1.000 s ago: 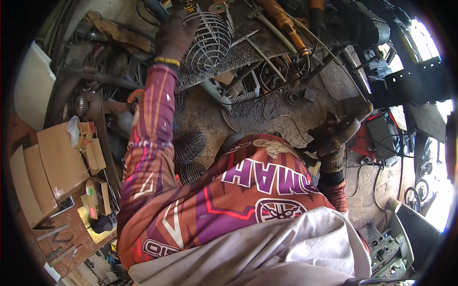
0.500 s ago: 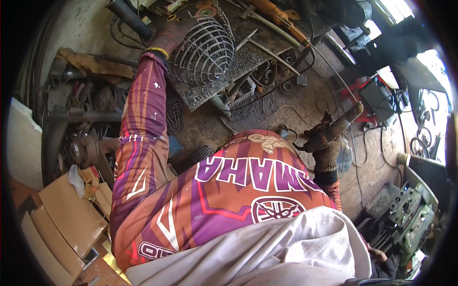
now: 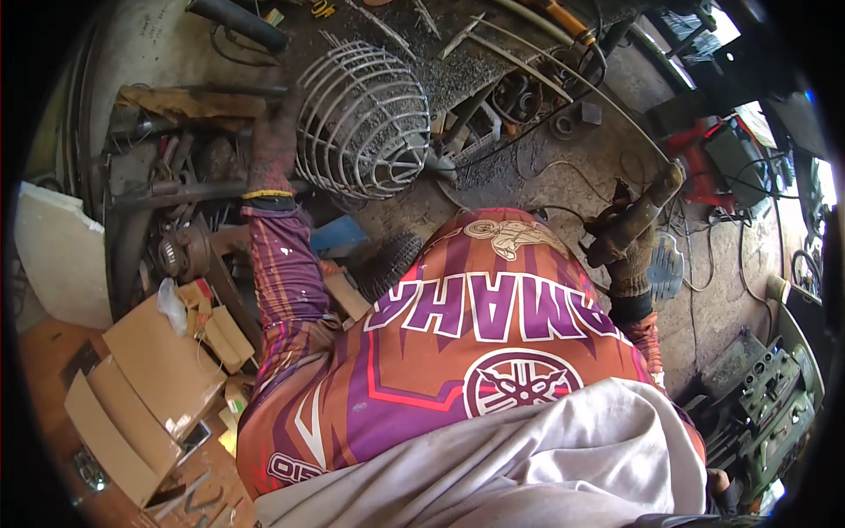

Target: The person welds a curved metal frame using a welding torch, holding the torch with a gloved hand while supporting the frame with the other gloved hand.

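Observation:
My left hand (image 3: 275, 145), in a dark red work glove with a yellow cuff, is closed at the left rim of a round metal wire cage (image 3: 365, 123). Its fingers are partly hidden and blurred. The cage lies tilted at the near side of the grimy worktable, ribs facing me. On the right, my gloved right hand (image 3: 627, 231) grips a worn brown welding electrode holder (image 3: 656, 195). A long thin welding rod (image 3: 616, 110) sticks out of its tip toward the table, away from the cage.
An orange-handled tool (image 3: 568, 18) and metal strips lie on the worktable (image 3: 444, 75). Cables (image 3: 554, 167) cross the floor below. Cardboard boxes (image 3: 163, 378) stand at left, a red and grey machine (image 3: 726, 158) at right, and a green-grey machine (image 3: 766, 396) lower right.
My left hand has drawn the wire cage nearer to me and turned it, its ribbed end now past the table's near edge. The right hand still holds the electrode holder, slightly shifted in view.

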Available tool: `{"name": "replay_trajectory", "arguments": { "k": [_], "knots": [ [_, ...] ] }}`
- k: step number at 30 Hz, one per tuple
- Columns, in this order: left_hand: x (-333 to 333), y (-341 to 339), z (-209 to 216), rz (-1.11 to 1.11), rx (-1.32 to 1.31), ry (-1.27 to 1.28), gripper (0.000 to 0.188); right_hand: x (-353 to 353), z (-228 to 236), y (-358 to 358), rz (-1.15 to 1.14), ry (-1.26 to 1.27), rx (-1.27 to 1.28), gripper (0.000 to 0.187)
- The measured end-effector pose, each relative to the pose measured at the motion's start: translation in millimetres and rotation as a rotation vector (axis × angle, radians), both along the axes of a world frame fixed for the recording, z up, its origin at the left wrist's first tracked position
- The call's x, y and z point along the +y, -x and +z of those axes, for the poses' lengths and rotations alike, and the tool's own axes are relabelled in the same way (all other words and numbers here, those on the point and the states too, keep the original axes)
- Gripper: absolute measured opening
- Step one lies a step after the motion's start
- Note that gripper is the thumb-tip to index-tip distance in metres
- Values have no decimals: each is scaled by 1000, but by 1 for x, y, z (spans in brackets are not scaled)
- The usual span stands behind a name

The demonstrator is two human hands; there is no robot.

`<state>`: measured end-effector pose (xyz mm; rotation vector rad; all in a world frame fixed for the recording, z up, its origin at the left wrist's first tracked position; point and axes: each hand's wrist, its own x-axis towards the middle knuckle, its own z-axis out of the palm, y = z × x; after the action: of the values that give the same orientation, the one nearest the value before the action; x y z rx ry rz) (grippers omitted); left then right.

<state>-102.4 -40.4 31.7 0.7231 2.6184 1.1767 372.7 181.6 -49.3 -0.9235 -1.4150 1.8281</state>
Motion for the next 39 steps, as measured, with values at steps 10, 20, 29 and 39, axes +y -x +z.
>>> {"name": "replay_trajectory", "arguments": {
  "k": [10,20,29,39],
  "knots": [
    [-16,-64,-44,236,-308,-52,54,53,-24,-33,226,-128,-248,45],
    [-9,-66,-45,183,-208,121,69,39,20,-9,259,-226,-355,50],
    [-7,-55,-43,78,-246,170,68,3,64,15,218,-272,-320,58],
    [-24,-46,-66,21,-439,93,56,-6,107,46,231,-306,-472,32]
  ]
}}
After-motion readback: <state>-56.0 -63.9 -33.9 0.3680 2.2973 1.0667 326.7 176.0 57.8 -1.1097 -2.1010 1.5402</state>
